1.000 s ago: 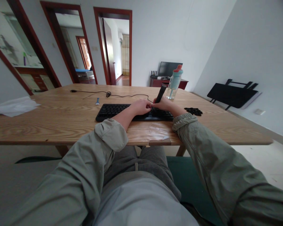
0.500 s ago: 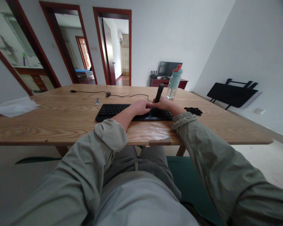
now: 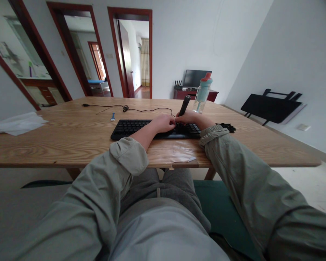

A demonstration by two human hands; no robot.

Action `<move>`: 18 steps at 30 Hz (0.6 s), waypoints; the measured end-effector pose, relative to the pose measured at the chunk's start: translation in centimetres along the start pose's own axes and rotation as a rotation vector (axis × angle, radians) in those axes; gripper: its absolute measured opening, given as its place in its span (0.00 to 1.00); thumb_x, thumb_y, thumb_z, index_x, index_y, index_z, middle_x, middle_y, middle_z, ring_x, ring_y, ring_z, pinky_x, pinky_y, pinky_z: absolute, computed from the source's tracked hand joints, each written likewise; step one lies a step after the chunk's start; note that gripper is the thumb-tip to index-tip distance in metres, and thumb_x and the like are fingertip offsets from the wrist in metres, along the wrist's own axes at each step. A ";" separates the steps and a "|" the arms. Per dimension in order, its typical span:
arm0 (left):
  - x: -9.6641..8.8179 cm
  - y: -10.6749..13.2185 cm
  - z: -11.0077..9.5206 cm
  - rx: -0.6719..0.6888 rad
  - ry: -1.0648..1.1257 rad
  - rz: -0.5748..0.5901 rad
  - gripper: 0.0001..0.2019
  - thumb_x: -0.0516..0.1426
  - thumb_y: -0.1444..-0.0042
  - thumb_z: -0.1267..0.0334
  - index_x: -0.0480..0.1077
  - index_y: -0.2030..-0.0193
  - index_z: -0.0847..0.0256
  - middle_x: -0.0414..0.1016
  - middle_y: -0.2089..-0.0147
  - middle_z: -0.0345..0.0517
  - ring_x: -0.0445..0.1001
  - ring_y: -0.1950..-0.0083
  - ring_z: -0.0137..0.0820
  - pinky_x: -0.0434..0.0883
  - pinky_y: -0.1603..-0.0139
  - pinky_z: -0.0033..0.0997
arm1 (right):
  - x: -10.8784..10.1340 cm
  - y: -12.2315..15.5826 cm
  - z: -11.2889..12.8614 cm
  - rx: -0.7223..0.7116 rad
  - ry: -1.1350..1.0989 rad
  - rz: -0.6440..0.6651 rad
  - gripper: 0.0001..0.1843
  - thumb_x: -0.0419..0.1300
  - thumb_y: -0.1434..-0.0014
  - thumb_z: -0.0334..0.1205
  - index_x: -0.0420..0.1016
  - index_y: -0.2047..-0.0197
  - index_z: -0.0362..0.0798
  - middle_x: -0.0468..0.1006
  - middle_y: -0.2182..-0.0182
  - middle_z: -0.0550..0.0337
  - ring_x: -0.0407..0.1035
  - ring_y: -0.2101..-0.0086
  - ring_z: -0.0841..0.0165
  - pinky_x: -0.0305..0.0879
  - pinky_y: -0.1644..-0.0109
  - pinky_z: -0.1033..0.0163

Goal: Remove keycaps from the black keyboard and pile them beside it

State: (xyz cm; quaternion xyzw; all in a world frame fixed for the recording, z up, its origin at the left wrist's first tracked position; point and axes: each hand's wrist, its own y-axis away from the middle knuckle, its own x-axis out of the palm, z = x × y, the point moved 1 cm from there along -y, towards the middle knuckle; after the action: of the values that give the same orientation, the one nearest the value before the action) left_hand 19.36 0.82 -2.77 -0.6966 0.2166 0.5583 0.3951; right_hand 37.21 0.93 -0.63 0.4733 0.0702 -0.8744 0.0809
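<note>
A black keyboard (image 3: pixel 130 127) lies flat on the wooden table in front of me. Tilted upright over its right half is a tool with a thick black handle (image 3: pixel 184 106), and my right hand (image 3: pixel 188 117) grips it low down. The tool's working end is hidden among my fingers, so its kind does not show. My left hand (image 3: pixel 164 123) rests on the keyboard close against the right one, fingers curled in near the tool's lower end. What those fingers hold, if anything, cannot be made out.
Right of the keyboard lies a pile of small black pieces (image 3: pixel 229 127). Behind stands a clear bottle with a red-and-blue lid (image 3: pixel 203 93). A black cable (image 3: pixel 143 110) runs along the back. A small blue-and-white item (image 3: pixel 113 116) and white crumpled sheet (image 3: pixel 19 124) lie left on the table (image 3: pixel 78 145).
Both hands stay at the same spot on the keyboard, with the black handle still in my right hand. The whole view has shifted slightly.
</note>
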 end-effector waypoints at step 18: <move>-0.2 0.1 0.0 0.001 0.088 0.001 0.16 0.58 0.38 0.62 0.85 0.49 0.52 0.86 0.51 0.46 0.81 0.50 0.41 0.74 0.49 0.35 | 0.8 1.4 1.0 0.004 -0.054 -0.133 0.17 0.70 0.44 0.30 0.66 0.76 0.49 0.69 0.80 0.64 0.63 0.79 0.72 0.61 0.75 0.65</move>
State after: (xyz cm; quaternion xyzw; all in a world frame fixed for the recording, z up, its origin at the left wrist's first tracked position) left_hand 19.19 0.75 -2.66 -0.7201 0.2346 0.5272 0.3853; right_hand 36.25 -0.66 -0.87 0.4438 0.0976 -0.8905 0.0237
